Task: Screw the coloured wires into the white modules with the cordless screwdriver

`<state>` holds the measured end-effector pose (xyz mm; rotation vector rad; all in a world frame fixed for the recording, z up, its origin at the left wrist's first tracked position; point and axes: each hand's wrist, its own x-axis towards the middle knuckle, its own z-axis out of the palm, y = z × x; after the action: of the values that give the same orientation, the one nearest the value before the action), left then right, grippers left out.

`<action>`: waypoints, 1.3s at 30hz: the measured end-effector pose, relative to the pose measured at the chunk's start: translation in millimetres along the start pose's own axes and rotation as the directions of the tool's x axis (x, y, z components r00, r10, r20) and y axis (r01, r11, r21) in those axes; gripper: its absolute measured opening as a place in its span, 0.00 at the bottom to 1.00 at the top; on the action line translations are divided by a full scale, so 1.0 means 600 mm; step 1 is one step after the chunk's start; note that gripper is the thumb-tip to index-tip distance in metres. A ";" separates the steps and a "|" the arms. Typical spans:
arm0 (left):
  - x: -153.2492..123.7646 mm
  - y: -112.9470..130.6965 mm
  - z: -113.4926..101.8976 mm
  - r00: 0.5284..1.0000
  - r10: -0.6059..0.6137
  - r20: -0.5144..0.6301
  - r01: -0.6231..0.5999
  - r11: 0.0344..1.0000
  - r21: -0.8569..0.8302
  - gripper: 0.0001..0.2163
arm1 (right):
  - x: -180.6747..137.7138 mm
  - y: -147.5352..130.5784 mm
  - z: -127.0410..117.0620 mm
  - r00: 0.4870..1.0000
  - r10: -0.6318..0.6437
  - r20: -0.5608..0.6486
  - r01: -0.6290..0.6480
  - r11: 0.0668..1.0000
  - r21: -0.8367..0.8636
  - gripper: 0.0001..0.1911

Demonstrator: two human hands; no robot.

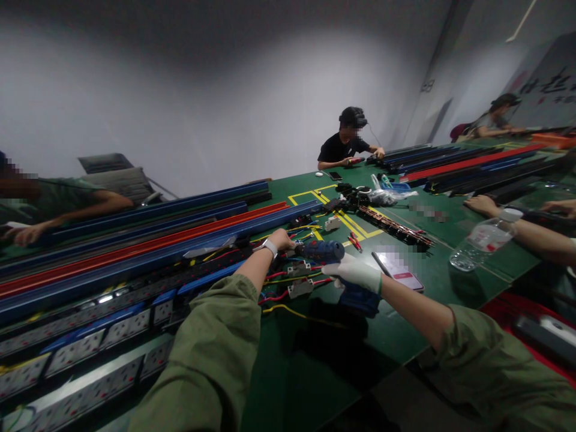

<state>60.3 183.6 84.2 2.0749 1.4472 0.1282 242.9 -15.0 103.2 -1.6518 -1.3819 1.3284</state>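
My right hand point(355, 273), in a white glove, is wrapped round the grip of a blue cordless screwdriver point(330, 255) that points left, toward the wired parts. My bare left hand point(283, 239), with a watch on the wrist, rests closed on the wiring at the end of a long socket strip point(135, 318); its fingers are partly hidden. Small white and grey socket modules point(300, 288) with red, yellow and blue wires lie just below the tool on the green table point(315, 360).
Long blue, red and black rails point(135, 246) run along the left. A phone point(398, 271) and a plastic bottle point(483, 239) lie to the right. Red-handled pliers point(354, 241) sit beyond. Other people work at the far end, left and right edges.
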 end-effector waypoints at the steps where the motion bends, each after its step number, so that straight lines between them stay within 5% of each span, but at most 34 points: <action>1: 0.000 -0.001 0.001 1.000 0.000 -0.002 0.000 1.000 0.000 0.08 | -0.002 -0.003 0.000 1.000 0.008 -0.001 -0.008 1.000 0.001 0.08; 19: 0.000 -0.002 0.003 1.000 -0.015 -0.021 0.015 1.000 -0.007 0.08 | 0.004 0.005 -0.001 1.000 -0.018 -0.006 0.018 1.000 0.007 0.11; 39: 0.014 -0.017 0.015 0.993 -0.050 0.104 0.059 0.995 -0.084 0.11 | 0.002 0.002 -0.001 1.000 0.011 -0.005 -0.011 1.000 0.013 0.10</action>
<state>59.1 189.9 69.7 1.9424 1.4103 0.0616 244.1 -14.2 102.0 -1.6548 -1.3604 1.3362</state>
